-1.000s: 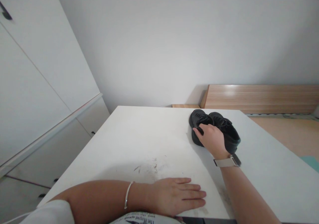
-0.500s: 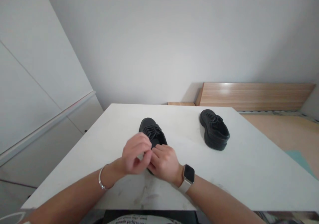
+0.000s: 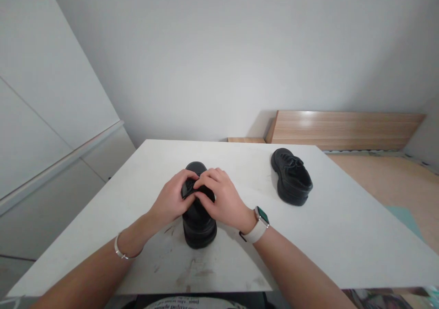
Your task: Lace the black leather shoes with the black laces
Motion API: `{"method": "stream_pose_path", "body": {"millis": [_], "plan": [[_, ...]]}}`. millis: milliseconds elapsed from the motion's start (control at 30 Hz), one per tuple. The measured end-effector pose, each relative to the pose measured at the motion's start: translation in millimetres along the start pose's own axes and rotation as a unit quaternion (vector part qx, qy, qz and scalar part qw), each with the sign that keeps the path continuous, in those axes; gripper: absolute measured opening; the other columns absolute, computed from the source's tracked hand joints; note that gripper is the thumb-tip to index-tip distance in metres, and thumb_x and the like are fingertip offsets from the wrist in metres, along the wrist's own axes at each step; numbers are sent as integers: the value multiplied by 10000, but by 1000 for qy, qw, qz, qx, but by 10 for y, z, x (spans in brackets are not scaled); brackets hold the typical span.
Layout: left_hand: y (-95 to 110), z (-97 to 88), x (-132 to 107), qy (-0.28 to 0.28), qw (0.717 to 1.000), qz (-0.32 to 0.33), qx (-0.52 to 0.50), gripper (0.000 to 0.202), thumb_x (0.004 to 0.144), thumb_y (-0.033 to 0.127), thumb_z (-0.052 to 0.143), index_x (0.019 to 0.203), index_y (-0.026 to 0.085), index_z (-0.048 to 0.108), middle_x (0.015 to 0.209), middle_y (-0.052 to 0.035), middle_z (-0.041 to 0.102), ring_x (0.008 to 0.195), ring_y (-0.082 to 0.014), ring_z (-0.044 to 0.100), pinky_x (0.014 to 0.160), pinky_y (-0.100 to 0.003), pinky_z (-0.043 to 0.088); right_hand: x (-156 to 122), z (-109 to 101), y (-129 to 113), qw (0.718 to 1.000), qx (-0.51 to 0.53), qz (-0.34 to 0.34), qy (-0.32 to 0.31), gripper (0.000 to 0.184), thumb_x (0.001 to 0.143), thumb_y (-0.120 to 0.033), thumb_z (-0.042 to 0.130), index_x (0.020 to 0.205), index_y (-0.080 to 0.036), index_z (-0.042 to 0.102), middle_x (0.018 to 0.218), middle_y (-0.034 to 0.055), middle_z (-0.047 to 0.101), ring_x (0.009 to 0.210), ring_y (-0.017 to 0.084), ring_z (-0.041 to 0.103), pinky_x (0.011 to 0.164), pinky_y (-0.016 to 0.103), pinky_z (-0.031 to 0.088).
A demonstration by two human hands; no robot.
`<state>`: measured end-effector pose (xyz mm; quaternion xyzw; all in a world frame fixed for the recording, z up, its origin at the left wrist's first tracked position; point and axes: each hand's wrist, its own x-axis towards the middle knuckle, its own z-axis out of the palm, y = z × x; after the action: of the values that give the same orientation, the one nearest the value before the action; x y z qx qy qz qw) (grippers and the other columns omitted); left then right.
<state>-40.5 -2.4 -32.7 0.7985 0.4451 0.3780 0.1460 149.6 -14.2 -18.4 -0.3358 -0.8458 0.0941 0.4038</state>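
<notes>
A black lace-up shoe [image 3: 200, 233] stands on the white table in front of me, its toe pointing away and its heel toward me. My left hand [image 3: 173, 194] pinches it from the left at the tongue and lace area, thumb and fingers curled together. From the right, my right hand [image 3: 222, 197] closes on the same spot, fingertips meeting those of the left. The fingers cover most of the laces, so whether a lace end is between them is hidden. Farther right sits the matching black shoe [image 3: 291, 177], laced with a bow, touched by neither hand.
The white table [image 3: 137, 185] bears dark smudges near its front edge. Behind it are a wooden headboard [image 3: 343, 130] and a bed surface [image 3: 370, 174] at the right. White cabinets [image 3: 51, 153] line the left side, and a plain wall [image 3: 206, 62] rises behind.
Both hands have moved forward from the shoe's heel end onto its tongue and laces. The near shoe now points straighter away, its heel uncovered. The far shoe stays put.
</notes>
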Motion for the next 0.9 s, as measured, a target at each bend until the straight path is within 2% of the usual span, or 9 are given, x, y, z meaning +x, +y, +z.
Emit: {"method": "stream_pose_path", "body": {"millis": [67,100,200,267,500,633,767,833,900], "plan": [[8,16,-5,11,1000,-3,0,227,809,214,569,1032,186,603,1023,-55,686,961,-233,654,869,-374,533,20,-18,101,999,-7,-6,-32,235,856,-133,683,1076,-209,650,1131,88,622,1026,233,545,912,407,473],[5,27,-8,16,1000,-1,-1,233,810,203,565,1038,186,610,1030,-56,691,969,-232,658,877,-374,534,13,-3,145,999,-16,-14,-35,251,859,-120,680,1094,-206,654,1139,94,617,1035,235,538,917,405,481],[-19,52,-26,28,999,17,0,261,813,172,557,1062,183,632,1062,-66,704,1011,-234,664,923,-380,533,-38,89,230,998,-41,-46,3,152,938,-149,606,1058,-193,688,1068,85,659,978,218,539,863,357,497],[-35,57,-35,32,999,31,3,262,817,157,560,1064,181,645,1067,-71,711,1022,-235,668,938,-381,536,-72,145,245,996,-54,-67,32,157,976,-195,567,1039,-199,711,1030,74,692,931,208,551,818,348,495],[-28,47,-30,43,997,68,0,197,869,146,582,1036,183,681,1048,-77,730,1011,-229,681,930,-368,550,-101,145,166,988,-68,-83,114,171,987,-219,569,1030,-219,735,986,47,757,869,184,608,741,350,481],[-30,51,-26,53,994,92,-9,119,907,177,602,966,190,704,1039,-77,744,1005,-227,687,926,-372,557,-119,67,66,982,-18,-97,158,154,960,-154,595,1024,-214,722,959,40,761,839,173,630,727,344,505],[-67,75,-27,63,992,108,-22,112,933,202,621,950,202,732,1047,-68,743,999,-213,685,907,-353,552,-160,-44,-42,966,58,-104,230,215,947,-115,592,1098,-233,690,958,53,740,856,164,664,733,328,551],[-74,83,-27,66,992,104,-39,112,935,197,632,948,215,742,1061,-60,736,1009,-205,679,921,-346,538,-171,-79,-63,963,86,-102,233,234,952,-120,578,1132,-231,678,981,66,727,888,174,668,750,335,560],[-58,77,-26,64,991,91,-69,108,931,185,644,950,223,744,1090,-59,721,1043,-204,665,956,-348,517,-169,-84,-52,967,121,-77,211,256,979,-139,523,1171,-223,669,1028,82,715,941,183,659,794,351,560]]}}
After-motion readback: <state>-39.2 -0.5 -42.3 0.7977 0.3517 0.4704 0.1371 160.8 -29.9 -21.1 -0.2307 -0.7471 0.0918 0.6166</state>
